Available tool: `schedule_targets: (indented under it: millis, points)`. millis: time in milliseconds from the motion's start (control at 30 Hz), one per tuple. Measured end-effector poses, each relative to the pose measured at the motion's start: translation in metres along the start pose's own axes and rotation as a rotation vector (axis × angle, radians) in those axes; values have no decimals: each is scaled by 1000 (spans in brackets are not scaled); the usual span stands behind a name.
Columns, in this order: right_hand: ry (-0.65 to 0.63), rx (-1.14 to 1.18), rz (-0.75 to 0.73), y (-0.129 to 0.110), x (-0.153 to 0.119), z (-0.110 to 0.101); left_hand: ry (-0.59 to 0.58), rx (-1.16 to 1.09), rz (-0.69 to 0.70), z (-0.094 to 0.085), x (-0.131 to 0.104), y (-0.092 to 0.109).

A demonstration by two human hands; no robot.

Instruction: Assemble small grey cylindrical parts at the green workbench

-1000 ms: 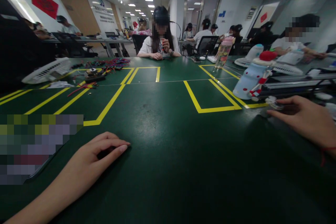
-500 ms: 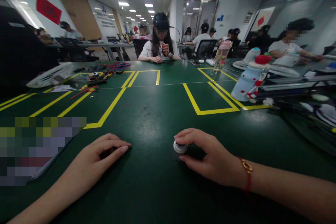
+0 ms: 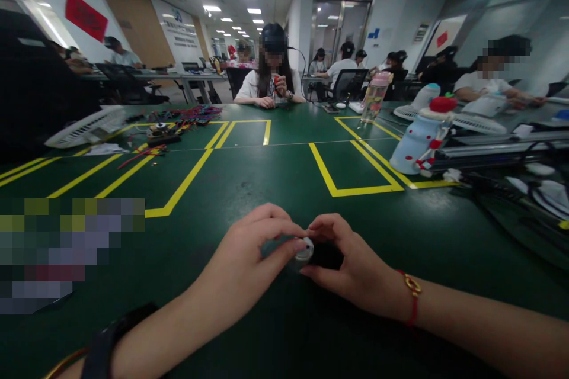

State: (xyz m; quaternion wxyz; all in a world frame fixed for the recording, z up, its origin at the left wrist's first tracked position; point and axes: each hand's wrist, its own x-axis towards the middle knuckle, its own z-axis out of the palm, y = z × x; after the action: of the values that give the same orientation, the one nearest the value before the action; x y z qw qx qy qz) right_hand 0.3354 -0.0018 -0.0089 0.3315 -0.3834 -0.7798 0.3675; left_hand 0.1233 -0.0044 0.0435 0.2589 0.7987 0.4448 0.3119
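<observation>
A small, clear-looking bottle with a whitish top point(image 3: 304, 249) stands upright on the green table point(image 3: 262, 183), between my two hands. My right hand point(image 3: 355, 266) curls around it from the right, thumb low and index finger at its upper edge. From the left, my left hand point(image 3: 249, 249) reaches over, its thumb and index finger closed at the top of the bottle. A small dark spot shows on the white top next to my left thumb. Whether a tiny piece lies between the left fingertips is hidden.
Yellow tape point(image 3: 368, 190) marks the table. Tangled wires point(image 3: 191, 113) and a white fan point(image 3: 86, 127) lie at the back left. A blue bottle point(image 3: 411, 145), a pink-lidded bottle point(image 3: 376, 99) and cables stand or lie right. Across the table sits a person point(image 3: 271, 80).
My left hand has moved right from the bare tabletop to the bottle's top. My right hand has stayed around the bottle, with its index finger shifted slightly off the top.
</observation>
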Motion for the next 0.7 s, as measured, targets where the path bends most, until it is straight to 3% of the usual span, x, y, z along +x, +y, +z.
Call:
schedule_targets:
  millis: [100,267,467,600,700]
  points:
    - [12,-47,-5,-2,-1,-2,49,-23,-78,-5,-5,-14]
    - [14,-162,-72,-5,0,-6,-121,37,-116,7,-14,-38]
    - [-5,-174,-58,-5,2,-1,-165,201,-116,25,-13,-39]
    - [81,-252,12,-2,0,-22,-123,106,-167,1,-20,-40]
    - [252,-386,100,18,-11,-71,-59,93,-251,-31,-36,-55]
